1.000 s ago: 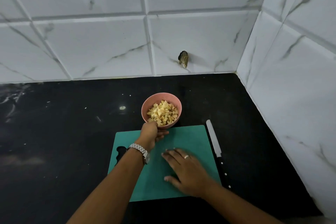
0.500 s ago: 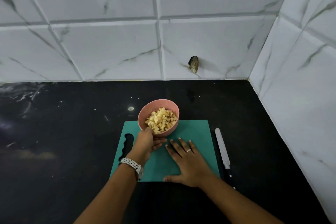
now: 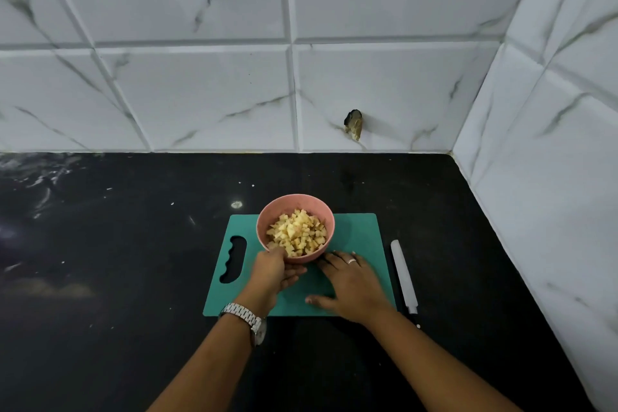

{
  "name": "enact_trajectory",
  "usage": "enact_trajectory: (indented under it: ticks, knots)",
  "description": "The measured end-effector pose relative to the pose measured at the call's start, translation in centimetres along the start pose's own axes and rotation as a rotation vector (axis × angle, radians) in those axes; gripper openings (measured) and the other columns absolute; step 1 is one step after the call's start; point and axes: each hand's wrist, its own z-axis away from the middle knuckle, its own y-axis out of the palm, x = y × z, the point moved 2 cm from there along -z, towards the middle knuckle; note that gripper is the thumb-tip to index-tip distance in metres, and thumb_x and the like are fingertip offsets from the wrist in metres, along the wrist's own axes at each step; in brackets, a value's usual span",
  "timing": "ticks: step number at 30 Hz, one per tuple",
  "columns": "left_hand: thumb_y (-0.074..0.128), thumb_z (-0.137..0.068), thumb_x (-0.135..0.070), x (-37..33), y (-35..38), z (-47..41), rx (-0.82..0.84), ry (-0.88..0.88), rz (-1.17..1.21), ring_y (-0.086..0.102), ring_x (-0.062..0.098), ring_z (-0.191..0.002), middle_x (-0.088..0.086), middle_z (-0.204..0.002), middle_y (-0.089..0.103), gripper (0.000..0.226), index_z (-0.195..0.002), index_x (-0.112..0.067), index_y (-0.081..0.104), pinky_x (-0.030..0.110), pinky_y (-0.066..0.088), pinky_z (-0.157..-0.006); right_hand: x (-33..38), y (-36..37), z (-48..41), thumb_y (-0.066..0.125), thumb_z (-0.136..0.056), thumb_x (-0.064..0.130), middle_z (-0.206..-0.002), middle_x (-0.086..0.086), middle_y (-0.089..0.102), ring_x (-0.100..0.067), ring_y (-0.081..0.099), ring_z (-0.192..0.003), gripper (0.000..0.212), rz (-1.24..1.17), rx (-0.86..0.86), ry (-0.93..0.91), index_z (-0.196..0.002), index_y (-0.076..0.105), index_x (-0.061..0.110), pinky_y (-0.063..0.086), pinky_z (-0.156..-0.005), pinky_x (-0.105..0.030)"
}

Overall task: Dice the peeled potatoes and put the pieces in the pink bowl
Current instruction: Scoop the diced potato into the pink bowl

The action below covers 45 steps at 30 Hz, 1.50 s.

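The pink bowl (image 3: 295, 209) stands on the far half of the teal cutting board (image 3: 359, 231) and is heaped with diced potato pieces (image 3: 297, 233). My left hand (image 3: 273, 273), with a metal watch on the wrist, grips the bowl's near rim, thumb at the edge and fingers curled under its side. My right hand (image 3: 352, 288) lies flat on the board just right of the bowl, fingers straight, a ring on one finger. A knife (image 3: 404, 278) with a white blade lies on the counter along the board's right edge.
The black counter (image 3: 117, 261) stretches to the left and front. White marble-tiled walls (image 3: 200, 77) close the back and the right side, meeting in a corner at the far right. A small broken hole (image 3: 353, 124) marks the back wall.
My left hand has drawn the bowl from behind the board onto it, toward me. My right hand stays flat on the board. The camera has tilted up a little.
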Motion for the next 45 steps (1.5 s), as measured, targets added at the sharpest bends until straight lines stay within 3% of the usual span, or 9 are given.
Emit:
enact_trajectory:
  ticks: [5, 8, 14, 17, 19, 24, 29, 40, 45]
  knots:
    - [0.039, -0.099, -0.014, 0.7, 0.0, 0.5, -0.087, 0.047, -0.008, 0.064, 0.024, -0.066, 0.013, -0.085, 0.065, 0.014, -0.112, -0.008, 0.043, 0.031, 0.049, -0.06, -3.1, -3.1, 2.0, 0.053, -0.097, 0.035, -0.122, 0.001, 0.059, -0.02, 0.054, -0.114, 0.034, -0.042, -0.174, 0.282, -0.127, 0.061, 0.021, 0.041, -0.098, -0.036]
    - [0.046, -0.094, -0.009, 1.0, 0.3, 1.0, -0.286, 0.28, -0.009, 0.058, 0.023, -0.069, 0.007, -0.089, 0.056, 0.029, -0.114, -0.02, 0.028, 0.033, 0.048, -0.056, -5.0, -4.2, 3.5, 0.052, -0.097, 0.024, -0.131, -0.002, 0.054, -0.023, 0.053, -0.118, 0.031, -0.052, -0.109, 0.537, -0.128, 0.058, 0.021, 0.045, -0.092, -0.038]
    - [0.049, -0.092, -0.008, 0.3, 1.7, 1.5, -0.312, 0.436, -0.002, 0.057, 0.015, -0.078, 0.002, -0.093, 0.053, 0.031, -0.113, -0.021, 0.029, 0.03, 0.045, -0.06, -6.5, -5.0, 6.3, 0.062, -0.093, 0.034, -0.124, -0.005, 0.059, -0.025, 0.06, -0.108, 0.041, -0.165, 0.146, 0.808, -0.127, 0.047, 0.017, 0.045, -0.076, -0.034]
    - [0.048, -0.092, -0.009, 0.9, 0.6, 0.8, -0.351, 0.36, 0.033, 0.049, 0.015, -0.067, 0.003, -0.083, 0.05, 0.032, -0.115, -0.02, 0.029, 0.03, 0.039, -0.055, -6.2, -4.7, 7.5, 0.07, -0.089, 0.028, -0.124, -0.007, 0.056, -0.025, 0.059, -0.11, 0.055, -0.151, 0.387, 0.79, -0.133, 0.038, 0.016, 0.045, -0.076, -0.035]
    - [0.051, -0.093, -0.013, 1.5, 0.0, 0.4, -0.35, 0.279, 0.052, 0.046, 0.016, -0.065, 0.006, -0.084, 0.049, 0.036, -0.12, -0.019, 0.029, 0.031, 0.038, -0.055, -5.8, -4.2, 7.7, 0.067, -0.089, 0.015, -0.123, -0.011, 0.055, -0.028, 0.058, -0.11, 0.058, -0.152, 0.414, 0.758, -0.136, 0.032, 0.014, 0.047, -0.079, -0.036]
    - [0.05, -0.096, -0.018, 1.9, -0.3, 0.0, -0.247, 0.185, 0.037, 0.053, 0.019, -0.069, 0.013, -0.104, 0.053, 0.046, -0.135, -0.021, 0.025, 0.029, 0.043, -0.055, -5.3, -4.9, 6.8, 0.061, -0.091, 0.007, -0.121, -0.012, 0.055, -0.029, 0.059, -0.107, 0.053, -0.232, 0.245, 0.735, -0.137, 0.035, 0.011, 0.051, -0.083, -0.038]
    - [0.046, -0.097, -0.014, 1.8, -0.7, -0.1, -0.191, 0.166, 0.009, 0.053, 0.019, -0.063, 0.009, -0.084, 0.054, 0.051, -0.141, -0.024, 0.021, 0.029, 0.045, -0.056, -4.0, -6.9, 3.5, 0.06, -0.094, 0.01, -0.114, -0.012, 0.057, -0.026, 0.06, -0.092, 0.045, -0.291, 0.109, 0.62, -0.134, 0.042, 0.013, 0.051, -0.072, -0.034]
    - [0.045, -0.096, -0.011, 1.0, -1.2, -0.5, -0.127, 0.143, -0.071, 0.056, 0.02, -0.07, 0.011, -0.088, 0.058, 0.056, -0.142, -0.026, 0.017, 0.027, 0.045, -0.052, -1.5, -4.1, -1.3, 0.048, -0.096, 0.009, -0.114, -0.01, 0.059, -0.028, 0.061, -0.102, 0.037, -0.19, 0.087, 0.544, -0.133, 0.045, 0.014, 0.052, -0.078, -0.039]
    - [0.056, -0.093, -0.021, -0.4, -2.6, -0.8, -0.281, 0.253, -0.091, 0.054, 0.014, -0.076, 0.006, -0.099, 0.056, 0.057, -0.138, -0.023, 0.02, 0.029, 0.046, -0.06, -2.3, -5.1, -2.2, 0.064, -0.09, 0.036, -0.119, -0.004, 0.059, -0.026, 0.058, -0.108, 0.039, -0.186, 0.151, 0.583, -0.124, 0.051, 0.023, 0.046, -0.078, -0.034]
